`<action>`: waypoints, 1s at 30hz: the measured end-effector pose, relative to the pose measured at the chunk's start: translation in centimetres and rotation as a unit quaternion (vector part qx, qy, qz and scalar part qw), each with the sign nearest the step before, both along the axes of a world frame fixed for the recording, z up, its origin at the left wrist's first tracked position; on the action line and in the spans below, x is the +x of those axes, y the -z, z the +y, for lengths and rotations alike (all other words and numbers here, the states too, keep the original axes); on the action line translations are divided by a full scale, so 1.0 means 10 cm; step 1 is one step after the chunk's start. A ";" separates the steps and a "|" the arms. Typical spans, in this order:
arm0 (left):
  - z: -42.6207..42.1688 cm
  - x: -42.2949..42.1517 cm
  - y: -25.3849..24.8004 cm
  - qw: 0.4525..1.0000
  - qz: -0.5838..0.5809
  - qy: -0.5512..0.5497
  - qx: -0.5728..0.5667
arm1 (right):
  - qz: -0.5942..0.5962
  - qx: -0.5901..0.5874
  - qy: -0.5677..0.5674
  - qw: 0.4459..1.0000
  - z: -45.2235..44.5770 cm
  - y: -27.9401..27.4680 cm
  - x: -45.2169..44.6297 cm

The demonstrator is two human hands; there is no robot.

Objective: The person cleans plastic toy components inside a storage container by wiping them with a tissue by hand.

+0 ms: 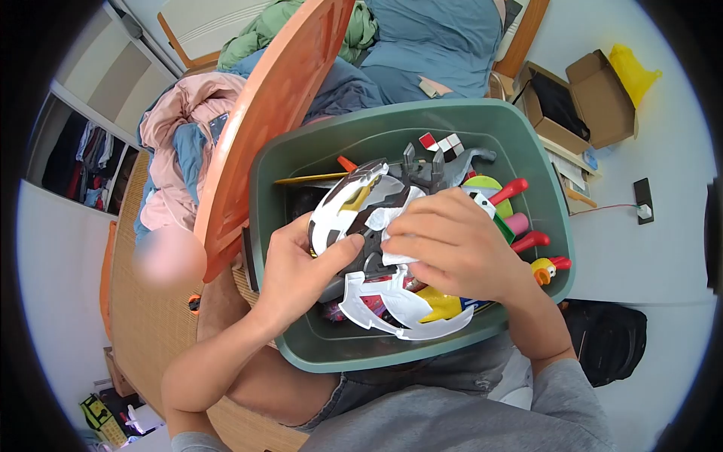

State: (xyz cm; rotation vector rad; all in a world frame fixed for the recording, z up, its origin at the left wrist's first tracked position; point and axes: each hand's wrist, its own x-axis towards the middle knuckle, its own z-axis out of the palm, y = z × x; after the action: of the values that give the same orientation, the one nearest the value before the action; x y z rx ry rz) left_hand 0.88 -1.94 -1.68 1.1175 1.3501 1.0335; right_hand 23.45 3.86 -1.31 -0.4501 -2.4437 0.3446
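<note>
Left hand [305,260] wraps a white-and-black toy [324,220] over the green bin [422,117]; right hand [461,239], fingers bunched, holds a wipe [382,217] against it. Lettering on the yellow-and-blue piece [439,304] I can't read. Farther: a carton [602,94].

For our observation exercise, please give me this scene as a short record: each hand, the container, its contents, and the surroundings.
Left hand: the left hand grips a white-and-dark toy
Right hand: the right hand presses a crumpled white wipe, perhaps tissue, to the toy
Container: green bin, below both hands
Contents: duck-faced toy, red handles, block with red and white squares; others partly hidden
Surroundings: orange panel tilted beside the bin; open cardboard box; yellow bag
</note>
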 end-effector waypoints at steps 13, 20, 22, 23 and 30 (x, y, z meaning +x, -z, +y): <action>0.01 0.00 0.04 0.997 0.073 0.019 0.011 | 0.003 0.002 -0.054 0.999 -0.01 0.14 -0.01; -0.01 0.00 -0.01 0.997 0.044 0.060 0.003 | 0.195 -0.081 0.154 0.965 0.08 0.02 0.13; -0.01 0.01 -0.03 0.997 0.046 0.065 -0.002 | 0.345 -0.136 0.177 0.912 0.12 0.07 0.16; -0.01 0.02 -0.01 0.997 0.041 0.064 0.001 | 0.360 -0.100 0.187 0.908 0.08 0.03 0.19; -0.02 -0.04 0.06 0.996 0.010 0.083 0.002 | 0.025 0.036 -0.015 0.999 -0.02 0.08 -0.06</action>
State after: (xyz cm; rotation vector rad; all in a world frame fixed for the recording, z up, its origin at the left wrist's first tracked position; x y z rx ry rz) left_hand 0.51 -2.09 -2.25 1.2252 1.2479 0.9059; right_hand 22.85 3.61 -2.15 -0.3696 -2.4069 0.2776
